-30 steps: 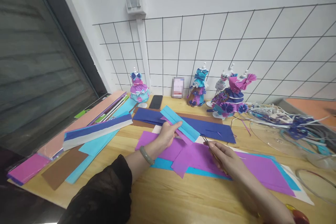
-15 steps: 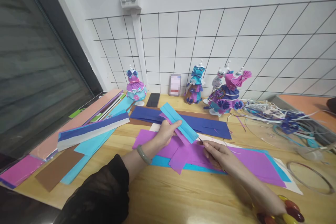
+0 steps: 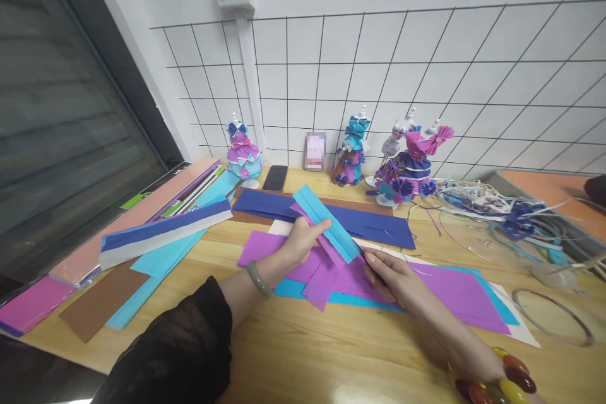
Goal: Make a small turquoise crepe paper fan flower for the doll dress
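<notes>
My left hand (image 3: pixel 303 241) pinches a light blue paper strip (image 3: pixel 326 222) with a purple layer under it, thumb on top. At the strip's lower right end, my right hand (image 3: pixel 386 271) is closed on a thin dark tool (image 3: pixel 362 254), probably scissors; its tip meets the strip and most of it is hidden by the fingers. Beneath both hands lie purple sheets (image 3: pixel 461 297) over light blue (image 3: pixel 291 289) and white ones. A dark blue folded strip (image 3: pixel 379 226) rests just behind, on brown paper.
Small dress forms in paper dresses (image 3: pixel 244 151) (image 3: pixel 351 151) (image 3: pixel 411 170) stand along the wall. A black phone (image 3: pixel 275 178) lies behind. Paper strips (image 3: pixel 165 233) spread at left; tangled ribbons (image 3: pixel 516 218) and a hoop (image 3: pixel 587 331) are at right.
The view has shifted slightly. The light blue strip and both hands have moved very little, the strip's lower end now sitting closer to my right fingers.
</notes>
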Tool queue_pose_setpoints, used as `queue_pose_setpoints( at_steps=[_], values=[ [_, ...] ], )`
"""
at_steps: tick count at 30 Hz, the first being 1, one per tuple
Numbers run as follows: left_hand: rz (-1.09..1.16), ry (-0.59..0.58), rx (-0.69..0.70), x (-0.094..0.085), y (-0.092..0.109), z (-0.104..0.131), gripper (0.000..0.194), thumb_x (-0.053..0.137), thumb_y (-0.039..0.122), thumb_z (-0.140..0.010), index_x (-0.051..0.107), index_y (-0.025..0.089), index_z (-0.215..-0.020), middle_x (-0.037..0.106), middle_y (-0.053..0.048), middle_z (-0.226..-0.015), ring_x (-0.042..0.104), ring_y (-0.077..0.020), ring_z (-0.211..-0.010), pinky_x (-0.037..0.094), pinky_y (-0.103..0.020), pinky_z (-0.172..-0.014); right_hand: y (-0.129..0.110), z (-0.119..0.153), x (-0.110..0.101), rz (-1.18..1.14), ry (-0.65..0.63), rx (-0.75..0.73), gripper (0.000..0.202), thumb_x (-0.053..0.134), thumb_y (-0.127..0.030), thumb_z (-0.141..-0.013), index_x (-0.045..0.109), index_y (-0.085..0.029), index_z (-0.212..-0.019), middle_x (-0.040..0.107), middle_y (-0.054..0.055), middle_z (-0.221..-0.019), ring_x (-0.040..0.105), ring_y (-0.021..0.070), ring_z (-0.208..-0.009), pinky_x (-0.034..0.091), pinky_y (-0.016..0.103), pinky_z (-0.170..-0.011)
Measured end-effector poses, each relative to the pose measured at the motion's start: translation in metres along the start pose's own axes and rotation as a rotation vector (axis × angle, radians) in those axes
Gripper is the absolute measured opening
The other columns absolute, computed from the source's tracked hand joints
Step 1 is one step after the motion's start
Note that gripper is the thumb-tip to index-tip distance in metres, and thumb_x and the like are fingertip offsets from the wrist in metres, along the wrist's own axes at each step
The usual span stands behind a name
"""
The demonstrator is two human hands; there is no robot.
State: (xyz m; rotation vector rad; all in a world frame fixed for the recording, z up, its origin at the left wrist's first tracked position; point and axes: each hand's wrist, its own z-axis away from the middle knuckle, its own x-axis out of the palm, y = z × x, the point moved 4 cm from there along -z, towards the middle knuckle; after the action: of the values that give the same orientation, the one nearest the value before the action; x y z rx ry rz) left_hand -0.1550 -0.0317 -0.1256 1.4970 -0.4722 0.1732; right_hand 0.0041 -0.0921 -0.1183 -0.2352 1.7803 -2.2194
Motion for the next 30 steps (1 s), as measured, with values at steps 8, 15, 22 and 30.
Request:
queue_pose_setpoints(
  at_steps=[8, 15, 22, 30],
  values=[
    [-0.023, 0.007, 0.013, -0.0007, -0.0017, -0.0012, 0.028, 0.067, 0.035, -0.064, 0.060, 0.011, -0.077, 0.065, -0.008, -0.081, 0.061, -0.0191, -0.075, 0.048, -0.033, -0.069, 0.0005, -0.0016, 0.0017, -0.050, -0.014, 0.020, 0.039, 0.054, -0.057, -0.069, 0.044, -0.020, -0.063, 0.035, -0.009, -0.043, 0.021, 0.0027, -0.030, 0.012, 0.018, -0.032],
    [-0.015, 0.006, -0.016, 0.0007, 0.0016, 0.0006, 0.029, 0.068, 0.035, -0.064, 0.059, 0.011, -0.076, 0.064, -0.007, -0.078, 0.060, -0.0189, -0.073, 0.050, -0.033, -0.065, 0.0022, -0.0021, -0.0002, -0.013, 0.007, -0.005, 0.037, 0.054, -0.055, -0.069, 0.048, -0.019, -0.073, 0.037, -0.009, -0.044, 0.023, 0.0032, -0.030, 0.014, 0.018, -0.032],
    [-0.016, 0.005, -0.009, -0.0008, -0.0007, -0.0003, 0.029, 0.067, 0.035, -0.064, 0.060, 0.011, -0.079, 0.065, -0.007, -0.080, 0.061, -0.0202, -0.074, 0.050, -0.035, -0.066, 0.0027, -0.0025, -0.0013, 0.004, 0.010, -0.004, 0.045, 0.054, -0.057, -0.069, 0.049, -0.018, -0.091, 0.037, -0.009, -0.046, 0.021, 0.0031, -0.031, 0.014, 0.018, -0.032],
    [-0.044, 0.010, -0.017, -0.0002, -0.0020, -0.0019, 0.028, 0.067, 0.034, -0.064, 0.060, 0.011, -0.077, 0.065, -0.009, -0.080, 0.061, -0.0195, -0.072, 0.049, -0.034, -0.067, 0.0066, -0.0024, -0.0016, -0.056, 0.029, 0.000, 0.052, 0.054, -0.054, -0.071, 0.047, -0.018, -0.109, 0.041, -0.008, -0.049, 0.024, 0.0040, -0.032, 0.015, 0.019, -0.032]
  ],
)
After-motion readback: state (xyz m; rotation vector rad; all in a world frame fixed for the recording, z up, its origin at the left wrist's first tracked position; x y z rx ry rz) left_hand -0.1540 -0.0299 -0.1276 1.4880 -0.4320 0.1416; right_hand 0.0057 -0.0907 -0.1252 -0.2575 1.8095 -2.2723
